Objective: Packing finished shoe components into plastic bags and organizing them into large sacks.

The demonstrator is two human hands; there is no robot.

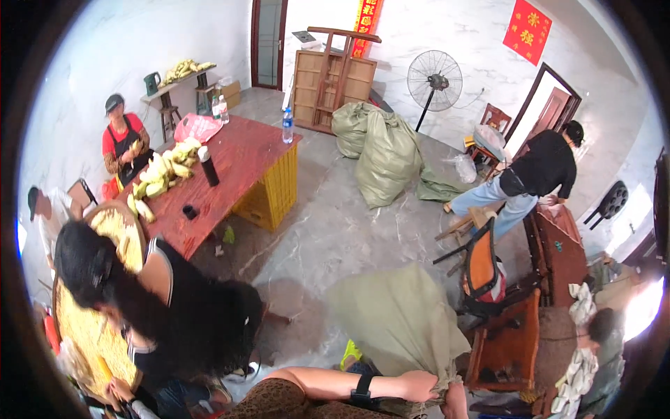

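A large pale green woven sack (391, 307) hangs in front of me, its body spread over the grey floor. Its gathered rim lies at my hands. My left hand (417, 386), with a black band on the wrist, is closed on the bunched cloth. Close beside it, at the lower edge, my right hand (456, 401) grips the same rim; its fingers are partly hidden. The sack looks slack, and its inside cannot be seen. A yellow-green shoe (350, 353) shows by the sack's lower left side.
At left, a person in black bends over a round tray of corn kernels (66, 314). Behind, a red table (241, 150) bears corn cobs (165, 167). Full sacks (387, 164) stand ahead. A chair (481, 262) and a wooden frame (506, 342) are at right, near another person.
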